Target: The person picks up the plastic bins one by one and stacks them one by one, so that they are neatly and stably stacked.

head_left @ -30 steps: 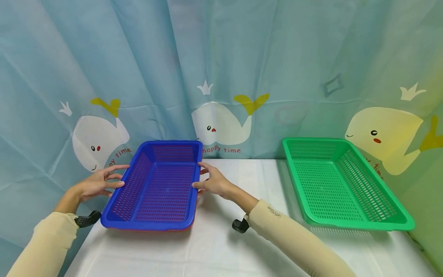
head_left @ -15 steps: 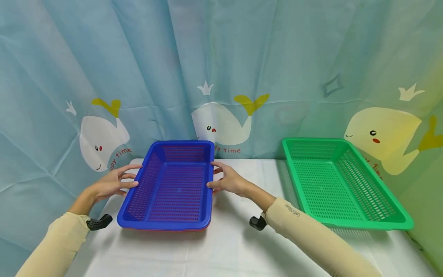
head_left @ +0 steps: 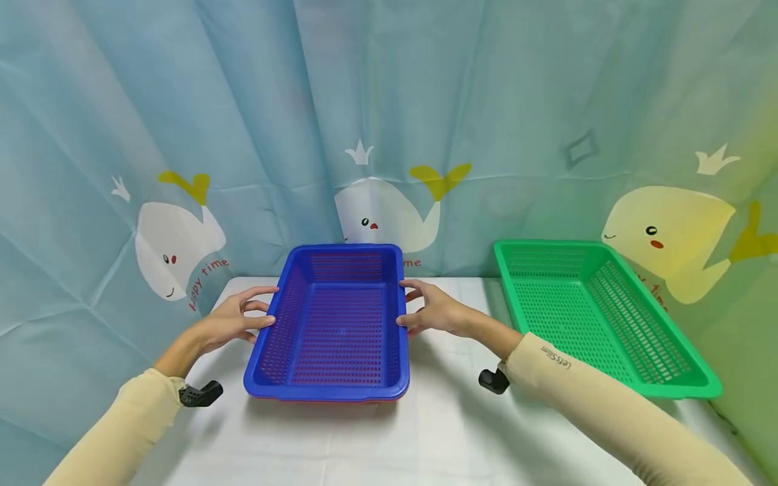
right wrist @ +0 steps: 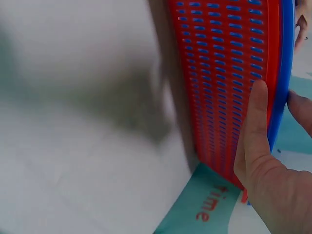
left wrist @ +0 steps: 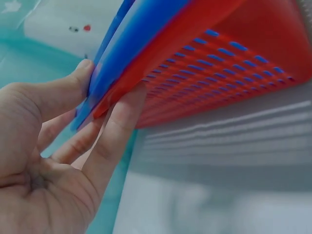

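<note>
A blue perforated basket (head_left: 326,393) sits nested inside a red one (right wrist: 219,63), whose edge barely shows under the blue rim in the head view. My left hand (head_left: 234,320) holds the pair at the left rim, thumb on the blue edge and fingers under it against the red wall (left wrist: 273,29). At the opposite side my right hand (head_left: 439,310) grips both rims in the same manner, its fingers (right wrist: 258,107) lying along the red wall. Nothing lies in the blue basket. Whether the red base touches the table, I cannot tell.
On the right of the white-covered table (head_left: 450,432) stands a green perforated basket (head_left: 675,390), partly behind my right forearm. A blue curtain (head_left: 389,88) printed with whales hangs close behind the table's back edge. Black wrist cameras (head_left: 494,381) jut from under both sleeves.
Both hands have carried the nested blue and red baskets steadily to the right, from the table's left edge toward its middle. The green basket has stayed put.
</note>
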`<state>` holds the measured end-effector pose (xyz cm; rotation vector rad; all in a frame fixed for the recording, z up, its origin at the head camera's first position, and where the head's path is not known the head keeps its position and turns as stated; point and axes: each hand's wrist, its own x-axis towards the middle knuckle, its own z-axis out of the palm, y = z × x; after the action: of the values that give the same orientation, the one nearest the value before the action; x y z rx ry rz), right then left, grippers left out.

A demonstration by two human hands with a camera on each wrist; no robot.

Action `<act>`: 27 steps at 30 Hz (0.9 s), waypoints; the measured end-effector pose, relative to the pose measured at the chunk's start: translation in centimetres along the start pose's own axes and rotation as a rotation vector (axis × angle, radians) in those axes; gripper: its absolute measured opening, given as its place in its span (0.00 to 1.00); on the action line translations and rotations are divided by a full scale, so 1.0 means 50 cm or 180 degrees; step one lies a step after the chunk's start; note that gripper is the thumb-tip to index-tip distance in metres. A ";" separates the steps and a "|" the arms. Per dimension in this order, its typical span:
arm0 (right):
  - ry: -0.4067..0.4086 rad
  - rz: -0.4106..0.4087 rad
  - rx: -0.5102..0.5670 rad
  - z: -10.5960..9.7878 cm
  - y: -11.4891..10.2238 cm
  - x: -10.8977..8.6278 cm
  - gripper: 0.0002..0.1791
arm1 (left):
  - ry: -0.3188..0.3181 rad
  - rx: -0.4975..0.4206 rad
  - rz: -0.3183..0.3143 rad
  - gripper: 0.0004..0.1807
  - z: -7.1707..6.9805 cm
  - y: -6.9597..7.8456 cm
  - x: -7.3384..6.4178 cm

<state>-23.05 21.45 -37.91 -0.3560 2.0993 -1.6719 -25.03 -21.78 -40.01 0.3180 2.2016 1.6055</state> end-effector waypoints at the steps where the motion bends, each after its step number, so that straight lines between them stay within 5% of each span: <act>1: -0.0008 0.0006 -0.0021 -0.007 0.000 -0.004 0.49 | 0.0016 0.0000 0.0001 0.44 0.007 0.001 0.004; 27: -0.0036 0.0268 -0.0235 -0.175 0.016 -0.112 0.51 | -0.0026 -0.0182 0.0170 0.40 0.169 0.036 0.122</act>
<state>-22.29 31.70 -36.14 -0.2947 2.1414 -1.5446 -26.85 -11.50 -41.66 0.3691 2.1536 1.6889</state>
